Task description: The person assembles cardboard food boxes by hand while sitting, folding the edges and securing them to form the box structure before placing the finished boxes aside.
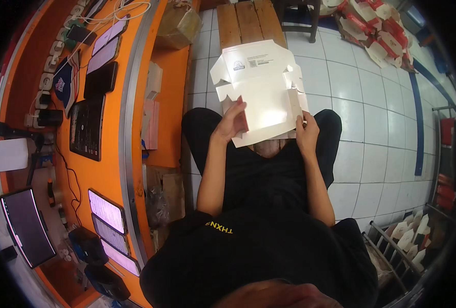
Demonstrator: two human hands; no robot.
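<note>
Now we hold an unfolded white cardboard box (266,97) over our lap, at the near end of a wooden bench (253,20). Our left hand (230,123) pinches its left flap and our right hand (307,132) pinches its right edge, probably to keep it steady. Its long way runs away from us, the printed end far off, leaning slightly left.

Carton blank (266,100): white cardboard, opened out, dark print near upper edge
Left flap (244,116): raised, reddish face showing
Position: upper centre of frame, slightly tilted
</note>
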